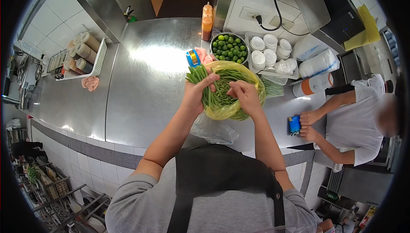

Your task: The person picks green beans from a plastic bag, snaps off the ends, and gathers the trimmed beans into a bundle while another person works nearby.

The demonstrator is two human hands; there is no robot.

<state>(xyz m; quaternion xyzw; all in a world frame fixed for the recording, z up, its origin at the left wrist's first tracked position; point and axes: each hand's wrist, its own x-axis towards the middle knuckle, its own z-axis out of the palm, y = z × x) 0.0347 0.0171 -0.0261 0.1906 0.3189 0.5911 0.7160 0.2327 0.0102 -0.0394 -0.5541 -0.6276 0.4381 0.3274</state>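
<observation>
A yellow-tinted plastic bag point(255, 79) stands rolled open on the steel counter, full of long thin green vegetables that look like green beans point(226, 88). My left hand point(203, 88) is closed around a bunch of green beans at the bag's left side, their ends sticking out past the thumb. Over the right part of the bag, my right hand point(246, 97) has its fingers curled in a pinch; what they hold, if anything, is hidden. A clear plastic bag point(215, 131) lies crumpled just below, close to my apron.
Behind the bag are a blue tape dispenser point(193, 58), a bowl of limes point(229, 48), sauce bottles point(206, 24) and a tray of stacked white cups point(269, 49). A co-worker point(356, 122) at the right holds a blue packet point(294, 125). A white bottle basket point(99, 64) stands left.
</observation>
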